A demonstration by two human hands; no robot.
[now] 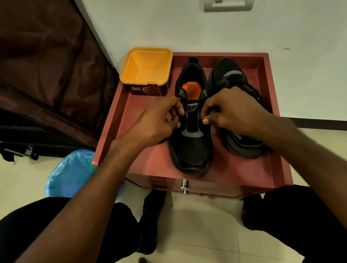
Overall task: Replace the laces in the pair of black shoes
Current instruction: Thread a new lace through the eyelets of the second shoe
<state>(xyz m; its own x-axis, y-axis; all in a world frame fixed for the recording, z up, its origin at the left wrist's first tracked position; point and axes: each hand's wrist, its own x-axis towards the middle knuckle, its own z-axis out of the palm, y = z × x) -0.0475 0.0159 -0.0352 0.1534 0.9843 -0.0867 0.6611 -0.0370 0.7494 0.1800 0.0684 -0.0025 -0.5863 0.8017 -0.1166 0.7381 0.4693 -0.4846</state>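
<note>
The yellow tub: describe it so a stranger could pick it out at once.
Start at the red tray-like tabletop against the white wall. The yellow tub stands in its far left corner, left of the two black shoes and beyond the hands. It is the only bright, open, square container there, empty inside, with a dark brown printed band round its base.

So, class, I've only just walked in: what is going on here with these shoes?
A person sits at a low red table with a pair of black shoes on it. Both hands work at the left shoe: the left hand and right hand pinch at its sides, level with the eyelets. No lace shows across its tongue. The right shoe beside it is laced. A yellow tub stands empty at the table's back left corner.
</note>
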